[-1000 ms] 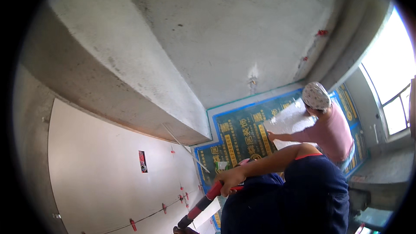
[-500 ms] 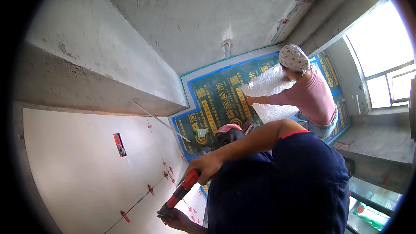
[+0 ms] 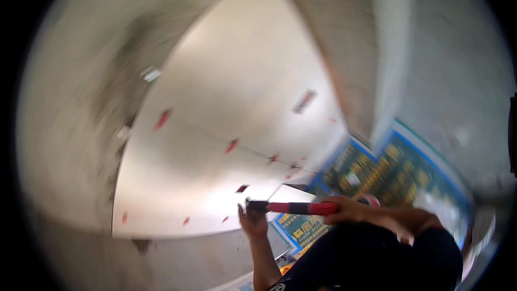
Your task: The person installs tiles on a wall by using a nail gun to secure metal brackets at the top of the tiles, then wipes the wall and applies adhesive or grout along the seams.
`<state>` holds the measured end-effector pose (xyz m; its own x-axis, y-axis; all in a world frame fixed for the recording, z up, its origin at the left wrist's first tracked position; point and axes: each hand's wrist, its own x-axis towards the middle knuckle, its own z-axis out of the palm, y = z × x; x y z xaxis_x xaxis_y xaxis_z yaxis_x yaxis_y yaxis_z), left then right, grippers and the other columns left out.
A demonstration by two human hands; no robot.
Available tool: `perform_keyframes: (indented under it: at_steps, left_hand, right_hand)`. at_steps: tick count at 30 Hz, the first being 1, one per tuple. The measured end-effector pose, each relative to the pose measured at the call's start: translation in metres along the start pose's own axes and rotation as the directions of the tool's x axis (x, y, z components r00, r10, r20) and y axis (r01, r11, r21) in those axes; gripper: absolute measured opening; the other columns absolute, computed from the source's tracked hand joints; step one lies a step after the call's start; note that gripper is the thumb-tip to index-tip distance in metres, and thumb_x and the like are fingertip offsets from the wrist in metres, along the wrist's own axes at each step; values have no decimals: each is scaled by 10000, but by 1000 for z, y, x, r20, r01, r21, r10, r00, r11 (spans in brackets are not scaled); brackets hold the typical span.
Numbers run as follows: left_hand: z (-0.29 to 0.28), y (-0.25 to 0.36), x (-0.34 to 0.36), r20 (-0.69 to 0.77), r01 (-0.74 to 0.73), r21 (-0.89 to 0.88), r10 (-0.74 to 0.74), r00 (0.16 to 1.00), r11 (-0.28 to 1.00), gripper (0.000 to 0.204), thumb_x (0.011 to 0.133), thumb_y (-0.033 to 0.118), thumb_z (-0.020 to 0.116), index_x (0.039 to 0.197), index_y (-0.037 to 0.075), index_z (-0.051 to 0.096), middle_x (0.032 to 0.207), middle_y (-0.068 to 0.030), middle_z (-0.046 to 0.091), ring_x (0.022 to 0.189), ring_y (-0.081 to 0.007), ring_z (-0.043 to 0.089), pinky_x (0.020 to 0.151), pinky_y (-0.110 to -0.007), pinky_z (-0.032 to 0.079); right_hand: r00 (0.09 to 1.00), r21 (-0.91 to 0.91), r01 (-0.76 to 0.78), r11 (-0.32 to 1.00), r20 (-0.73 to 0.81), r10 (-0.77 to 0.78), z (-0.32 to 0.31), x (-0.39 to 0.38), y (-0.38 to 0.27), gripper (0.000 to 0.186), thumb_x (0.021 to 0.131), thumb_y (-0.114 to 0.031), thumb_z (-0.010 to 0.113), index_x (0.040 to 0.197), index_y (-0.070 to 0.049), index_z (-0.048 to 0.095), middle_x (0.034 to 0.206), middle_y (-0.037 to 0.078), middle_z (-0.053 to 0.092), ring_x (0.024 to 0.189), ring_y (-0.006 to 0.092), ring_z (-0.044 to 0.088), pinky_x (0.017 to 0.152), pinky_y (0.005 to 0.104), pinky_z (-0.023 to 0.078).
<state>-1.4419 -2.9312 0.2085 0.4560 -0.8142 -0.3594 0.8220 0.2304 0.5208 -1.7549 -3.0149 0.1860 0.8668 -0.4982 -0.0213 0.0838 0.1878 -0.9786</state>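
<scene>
Yellow characters (image 3: 307,231) (blurred) on green floor sheeting (image 3: 371,167).

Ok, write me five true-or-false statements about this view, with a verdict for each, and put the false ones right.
1. The right hand grips the red end of the tool. True.
2. The left hand is well away from the tool. False: it is at the tool's dark end.
3. The wall tiles are dark green. False: they are white.
4. Small red clips show on the wall tiles. True.
5. The floor covering is plain grey. False: it is green with yellow print and a blue edge.
</scene>
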Motion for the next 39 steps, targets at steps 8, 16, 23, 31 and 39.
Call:
perform_keyframes:
  at_steps: [8,16,23,31,39]
  left_hand:
    - [-23,24,-30,-126,-99,-126,84,989,987,351,934,396,513,967,58,602,653,-12,493,535,-122,362,491,-269,291]
    - [-83,-40,-73,-217,38,-193,-81,973,980,299,937,323,543,966,30,594,686,-52,527,567,-160,428,501,-279,332]
    - [-153,-91,-80,-190,53,-332,-122,974,942,339,926,373,542,917,39,597,666,-49,522,536,-172,430,477,-313,328]
    - [-149,-82,-75,-384,-48,-290,-71,920,956,324,935,358,539,876,44,593,662,-42,522,530,-165,439,477,-295,345]
    - [-182,-86,-67,-383,-66,-332,-70,921,941,299,940,324,547,805,62,599,650,-36,539,528,-149,448,476,-282,337]
  right_hand:
    - [972,-133,230,964,-25,-235,46,96,-116,309,765,-164,694,1005,-41,542,716,48,583,582,116,562,537,272,448]
    - [886,259,463,848,-103,-452,88,215,-210,155,791,-46,577,931,-7,523,628,38,530,514,123,533,514,268,447]
    - [897,108,430,896,-160,-411,93,255,-244,113,723,-88,565,815,-44,515,605,3,428,462,131,458,509,301,419]
    - [895,-16,415,910,-175,-411,101,256,-259,123,714,-110,571,805,-51,513,604,4,432,469,136,457,523,305,414]
    - [888,-72,405,912,-207,-410,113,258,-263,116,742,-137,574,809,-57,524,612,4,438,487,134,463,535,309,419]
